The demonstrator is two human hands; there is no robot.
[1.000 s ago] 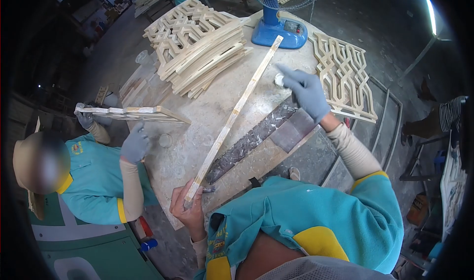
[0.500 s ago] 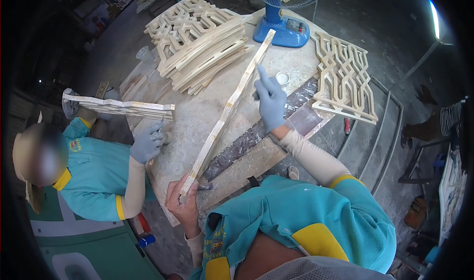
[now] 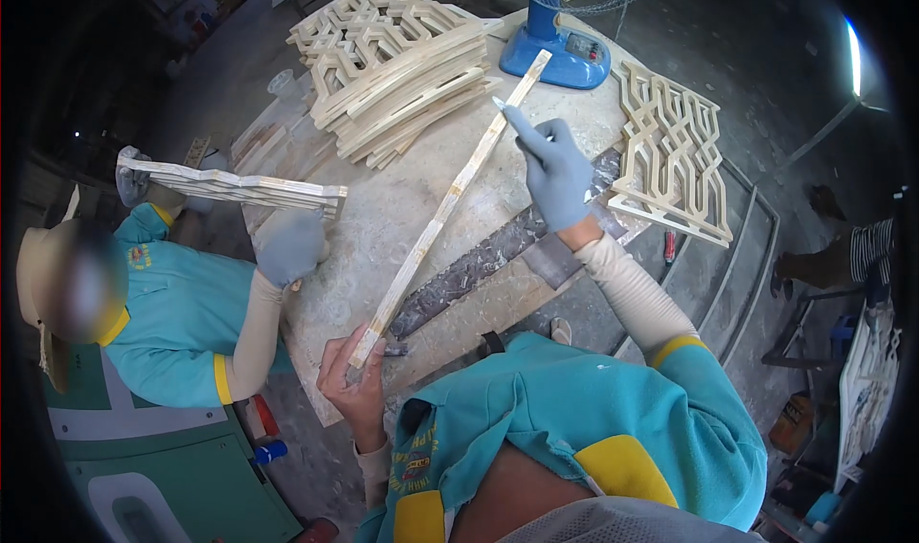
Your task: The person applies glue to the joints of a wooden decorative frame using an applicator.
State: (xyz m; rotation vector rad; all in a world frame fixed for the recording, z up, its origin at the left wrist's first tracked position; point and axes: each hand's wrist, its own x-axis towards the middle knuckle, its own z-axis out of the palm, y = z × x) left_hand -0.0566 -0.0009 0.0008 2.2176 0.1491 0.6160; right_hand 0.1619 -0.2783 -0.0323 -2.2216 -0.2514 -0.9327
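A long, pale wooden piece (image 3: 450, 199), slightly wavy and seen along its narrow edge, slants across the table in front of me. My left hand (image 3: 350, 380), bare, grips its lower end between thumb and fingers. Near its upper part is my right hand (image 3: 558, 172), in a grey glove, with the index finger stretched out and the other fingers partly curled. A small whitish bit (image 3: 499, 104) shows at that fingertip by the wood's edge; what it is I cannot make out.
Stacked wooden lattice panels (image 3: 407, 88) and a blue fan (image 3: 555, 55) stand at the back of the table (image 3: 369, 246). Another lattice panel (image 3: 670, 151) lies at the right. On the left a co-worker (image 3: 182, 304) in grey gloves holds a similar panel (image 3: 239, 185).
My right hand has shifted up and right, its index fingertip now nearer the wood's upper edge. The held piece has turned slightly. The co-worker's near hand has moved a little upward.
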